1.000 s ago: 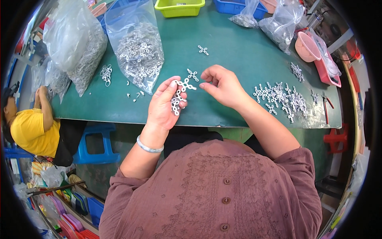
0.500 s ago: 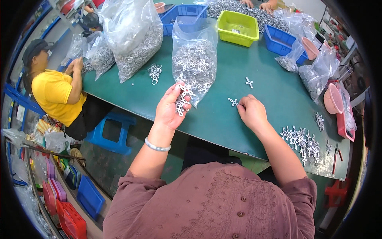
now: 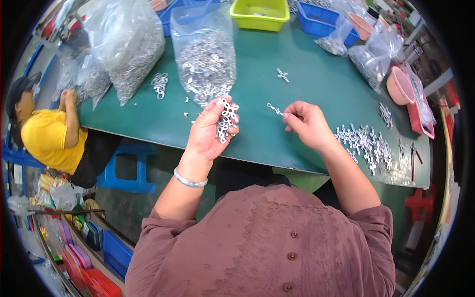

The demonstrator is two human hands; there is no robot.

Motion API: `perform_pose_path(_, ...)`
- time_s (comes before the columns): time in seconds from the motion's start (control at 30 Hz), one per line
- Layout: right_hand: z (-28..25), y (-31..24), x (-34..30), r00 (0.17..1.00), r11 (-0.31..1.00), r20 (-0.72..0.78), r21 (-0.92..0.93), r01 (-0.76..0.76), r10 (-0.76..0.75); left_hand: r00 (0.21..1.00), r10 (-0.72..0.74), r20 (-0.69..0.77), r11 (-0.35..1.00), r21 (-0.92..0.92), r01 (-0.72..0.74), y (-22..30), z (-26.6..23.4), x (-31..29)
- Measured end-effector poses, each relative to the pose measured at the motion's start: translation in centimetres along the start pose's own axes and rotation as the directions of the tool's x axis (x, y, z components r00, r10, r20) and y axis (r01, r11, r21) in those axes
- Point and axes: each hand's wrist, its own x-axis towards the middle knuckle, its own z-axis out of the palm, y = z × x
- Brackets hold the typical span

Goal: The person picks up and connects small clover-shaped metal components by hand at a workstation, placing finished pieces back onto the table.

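Observation:
My left hand (image 3: 204, 133), with a pale bangle at its wrist, is closed around a small bunch of silvery cross-shaped metal pieces (image 3: 227, 119), which stick out past the fingers. To its right, my right hand (image 3: 309, 124) pinches one similar metal piece (image 3: 273, 108) between thumb and fingertips, seen nearly edge-on. A single loose cross-shaped piece (image 3: 282, 74) lies on the green table (image 3: 257, 54) beyond that hand. Just past my left hand stands a clear plastic bag (image 3: 207, 64) full of such pieces. Many more crosses (image 3: 365, 143) lie spread out right of my right forearm.
Large bags of metal rings (image 3: 136, 69) and a loose ring pile (image 3: 160, 85) stand at the left. A lime basket (image 3: 261, 17) and blue bin (image 3: 321, 22) are at the back. Pliers (image 3: 412, 161) lie near the right corner. A person in yellow (image 3: 47, 141) sits at left.
My right hand has lifted a metal piece that lay on the table at its fingertips. My left hand still holds its bunch. The view has shifted, moving the table's contents left and up.

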Motion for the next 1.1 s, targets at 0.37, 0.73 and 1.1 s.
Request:
perform_pose_path(0.37, -3.0, -0.3, -4.2, 0.98, 0.768, 0.124, 0.609, -0.2, 0.157, 0.964, -0.221, -0.146, 0.594, 0.764, 0.252, -5.7, 5.3, 2.0)
perform_pose_path(0.73, -3.1, -0.5, -4.3, 0.963, 0.729, 0.233, 0.634, -0.257, 0.137, 0.992, -0.115, -0.06, 0.792, 0.596, 0.128, -5.9, 6.9, 2.1)
perform_pose_path(1.1, -2.2, -0.2, -4.3, 0.959, 0.552, 0.244, 0.784, -0.282, 0.144, 0.988, -0.114, -0.109, 0.839, 0.521, 0.154, -5.9, 6.2, 1.9)
